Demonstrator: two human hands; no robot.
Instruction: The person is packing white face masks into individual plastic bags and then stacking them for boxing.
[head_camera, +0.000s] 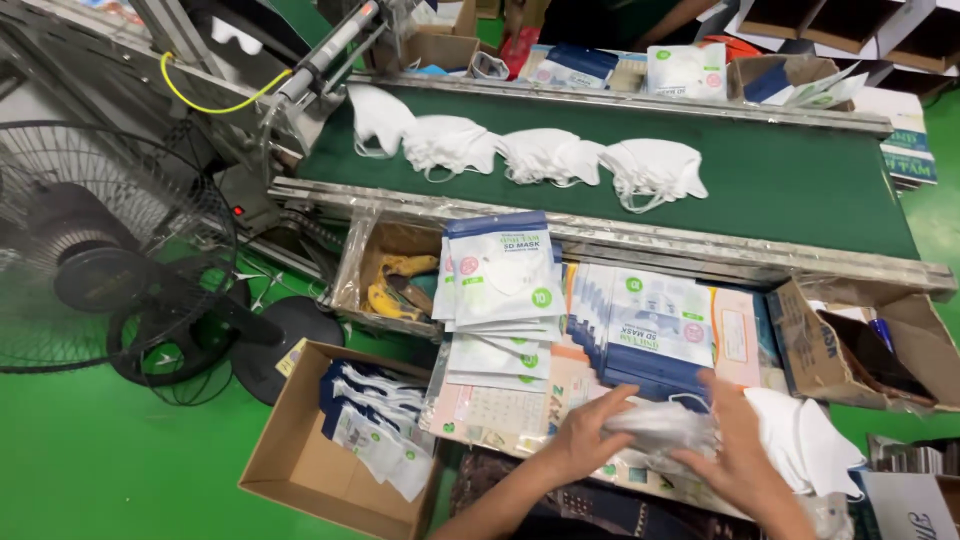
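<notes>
Both hands' blurred mask bundle (660, 428)

White masks (545, 155) — dark green conveyor belt (800, 180); blue-white pouches (500, 270) — brown cardboard box (290, 450).

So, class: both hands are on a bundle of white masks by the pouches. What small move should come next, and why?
Probably square up the mask bundle: the left hand and right hand press it from both sides, it looks blurred and uneven, and the empty pouches stand just behind.
</notes>
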